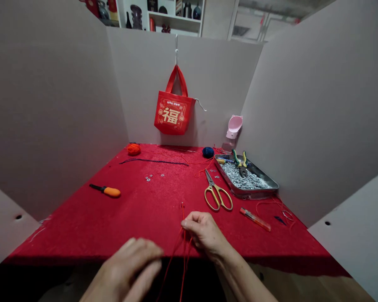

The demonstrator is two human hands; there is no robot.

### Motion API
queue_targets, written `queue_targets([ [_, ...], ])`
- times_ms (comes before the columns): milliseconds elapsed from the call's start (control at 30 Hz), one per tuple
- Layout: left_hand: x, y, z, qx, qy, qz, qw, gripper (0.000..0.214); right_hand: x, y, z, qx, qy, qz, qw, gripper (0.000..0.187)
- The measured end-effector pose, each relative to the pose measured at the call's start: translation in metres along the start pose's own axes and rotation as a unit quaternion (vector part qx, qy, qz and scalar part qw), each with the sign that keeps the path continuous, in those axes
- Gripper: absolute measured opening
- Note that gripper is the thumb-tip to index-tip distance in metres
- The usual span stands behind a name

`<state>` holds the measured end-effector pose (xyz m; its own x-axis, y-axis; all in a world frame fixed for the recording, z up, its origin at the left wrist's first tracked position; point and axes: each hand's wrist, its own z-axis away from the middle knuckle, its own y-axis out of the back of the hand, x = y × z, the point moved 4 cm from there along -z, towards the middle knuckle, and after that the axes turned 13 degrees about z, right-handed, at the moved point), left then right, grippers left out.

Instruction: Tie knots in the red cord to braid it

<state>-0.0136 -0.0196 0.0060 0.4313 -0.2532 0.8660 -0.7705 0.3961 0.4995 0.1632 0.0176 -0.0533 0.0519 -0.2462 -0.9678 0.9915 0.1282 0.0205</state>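
Head view: at the near edge of a red-covered desk [138, 218], a person's right hand [204, 233] pinches a thin red cord [183, 241] between thumb and fingertips. One short end of it stands up above the fingers. The other strands fall past the desk edge into shadow and leave the picture at the bottom, so their number is hard to count.

The left hand [129, 268] is low in the picture and cut off at the wrist, its fingers loosely curled toward the strands. Whether it grips one cannot be told, since red cord against red cloth and dark floor gives little contrast there.

Right of the hands lie gold-handled scissors [218, 195], closed, and a slim red tool [255, 219] too small to identify. Behind them a metal tray [272, 183] holds a heap of small silver parts, with green-and-yellow pliers [241, 161] on top. Loose red thread [282, 209] trails near the right corner.

To the left lies an orange-handled screwdriver [108, 191], and a few tiny washers [149, 178] are scattered at mid-desk. At the back sit an orange yarn ball [133, 149], a blue yarn ball [208, 152] and a length of dark blue cord [154, 161].

A red bag [173, 113] hangs from a hook on the rear partition [138, 75], near a pink holder [234, 126]. Shelves [173, 16] show above, their contents cropped.
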Motion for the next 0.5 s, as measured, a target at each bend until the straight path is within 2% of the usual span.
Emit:
queue_targets([
  [33,0.0,0.004,-0.01,0.053,0.034,0.05,0.997,0.027,0.0,0.0,0.0,0.005,0.007,0.006,1.0,0.022],
  [67,-0.002,0.001,-0.02,0.06,0.077,0.104,0.99,0.032,0.0,-0.001,0.0,0.01,0.013,0.011,1.0,0.022],
  [133,-0.007,-0.013,-0.042,0.026,0.12,0.203,0.972,0.04,0.0,-0.001,0.0,0.019,0.025,0.016,0.999,0.023],
  [200,-0.012,-0.028,-0.059,-0.01,0.133,0.252,0.959,0.044,0.001,0.0,0.0,0.026,0.035,0.018,0.999,0.023],
  [333,-0.019,-0.042,-0.075,-0.033,0.139,0.277,0.95,0.044,0.003,0.001,-0.002,0.036,0.049,0.023,0.998,0.022],
  [500,-0.019,-0.04,-0.076,-0.049,0.17,0.313,0.933,0.036,0.002,-0.001,-0.003,0.03,0.06,0.008,0.998,0.02],
])
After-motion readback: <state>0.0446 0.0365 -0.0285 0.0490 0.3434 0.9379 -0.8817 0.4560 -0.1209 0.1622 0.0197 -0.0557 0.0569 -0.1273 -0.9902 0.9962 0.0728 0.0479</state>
